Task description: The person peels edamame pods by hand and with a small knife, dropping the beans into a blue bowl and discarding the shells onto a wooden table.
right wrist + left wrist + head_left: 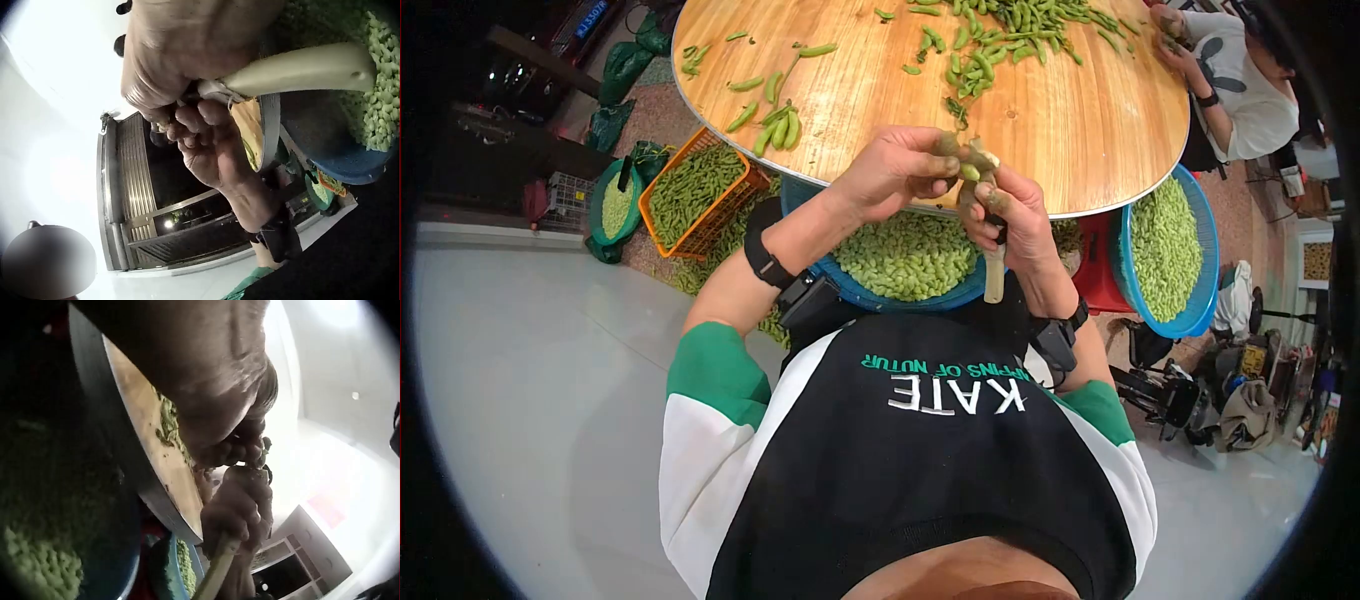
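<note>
Above the near edge of the round wooden table (1100, 150), my two hands meet at a small green bean pod (970, 172). My left hand (890, 175) pinches the pod with thumb and forefinger. Curled fingers of my right hand (1018, 215) hold a tool by its pale handle (306, 72), which points back toward my body; the tool's working end is hidden by the hand. The right thumb and fingertips are right at the pod. Below the hands stands a blue basin of shelled green beans (905, 255).
Loose pods (1020, 30) are heaped at the table's far side, and several pods (780, 128) lie on its left. An orange crate (750, 185) of pods stands at left. Another blue basin (1208, 270) holds shelled beans at right. Another person (1250, 90) sits at the table's far right.
</note>
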Available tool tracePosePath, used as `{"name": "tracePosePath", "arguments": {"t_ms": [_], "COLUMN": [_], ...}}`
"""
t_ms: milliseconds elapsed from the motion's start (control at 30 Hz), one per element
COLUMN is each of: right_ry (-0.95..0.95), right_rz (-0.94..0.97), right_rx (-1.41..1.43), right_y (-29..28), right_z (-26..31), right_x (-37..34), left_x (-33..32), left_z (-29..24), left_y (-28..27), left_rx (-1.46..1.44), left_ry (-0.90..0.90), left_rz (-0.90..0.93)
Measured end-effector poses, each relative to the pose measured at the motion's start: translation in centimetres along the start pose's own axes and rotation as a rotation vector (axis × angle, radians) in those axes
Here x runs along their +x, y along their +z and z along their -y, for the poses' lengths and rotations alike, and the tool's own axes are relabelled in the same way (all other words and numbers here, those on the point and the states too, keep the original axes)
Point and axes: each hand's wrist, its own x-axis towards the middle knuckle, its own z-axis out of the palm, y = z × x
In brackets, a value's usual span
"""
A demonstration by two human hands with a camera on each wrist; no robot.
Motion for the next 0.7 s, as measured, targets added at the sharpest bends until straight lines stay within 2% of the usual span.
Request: {"name": "tracePosePath", "arguments": {"t_ms": [33, 67, 100, 133, 200, 233, 300, 367, 433, 467, 500, 533, 567, 600, 633, 700], "right_ry": [0.002, -0.011, -0.027, -0.026, -0.198, -0.196, -0.330, -0.331, -0.340, -0.334, -0.328, -0.251, -0.336, -0.286, -0.232, -0.247], "right_rz": [-0.001, -0.028, -0.054, -0.050, -0.166, -0.168, -0.269, -0.303, -0.332, -0.260, -0.190, -0.143, -0.075, -0.034, 0.011, 0.067], "right_rx": [0.001, -0.148, -0.299, -0.301, -0.657, -0.657, -0.736, -0.693, -0.653, -0.686, -0.718, -0.939, -1.052, -1.043, -1.032, -1.073], "right_y": [-0.3, -0.7, -1.0, -1.0, -0.6, -0.5, -0.1, 0.4, 0.3, -0.2, -0.4, -0.2, -0.6, -0.2, 0.2, -0.3], "right_z": [0.0, -0.1, -0.3, -0.7, -2.0, -2.4, -3.0, -3.1, -2.7, -2.3, -1.8, -1.0, -1.3, -1.1, -0.9, -1.6], "right_x": [-0.2, -0.3, -0.3, -0.4, -0.9, -0.8, -0.4, -0.4, -0.5, -0.5, -0.7, -1.1, -1.3, -1.7, -2.0, -1.7], "left_x": [0.0, -0.1, 0.0, 0.0, -0.1, -0.1, 0.0, -0.2, -0.7, -1.2, -2.0, -2.7, -3.1, -3.5, -3.2, -1.7], "left_z": [0.1, 0.4, 0.9, 1.2, 1.7, 1.9, 2.2, 2.0, 0.8, -0.1, -1.1, -2.1, -3.3, -5.0, -5.1, -5.4], "left_y": [0.3, 0.2, 0.1, 0.0, 0.5, 0.6, 0.6, 0.5, 0.1, -0.1, -0.5, -1.0, -1.8, -2.1, -3.0, -4.9], "left_rx": [-0.152, -0.154, -0.089, -0.024, 0.056, 0.137, 0.195, 0.260, 0.822, 0.827, 1.212, 1.592, 1.813, 2.013, 2.013, 2.170], "left_ry": [-0.066, -0.067, -0.075, -0.082, -0.038, 0.008, 0.038, 0.068, 0.156, 0.163, 0.395, 0.636, 0.576, 0.441, 0.439, 0.479], "left_rz": [0.019, 0.017, -0.030, -0.078, -0.115, -0.150, -0.152, -0.154, -0.160, -0.162, -0.239, -0.309, -0.358, -0.327, -0.327, -0.395]}}
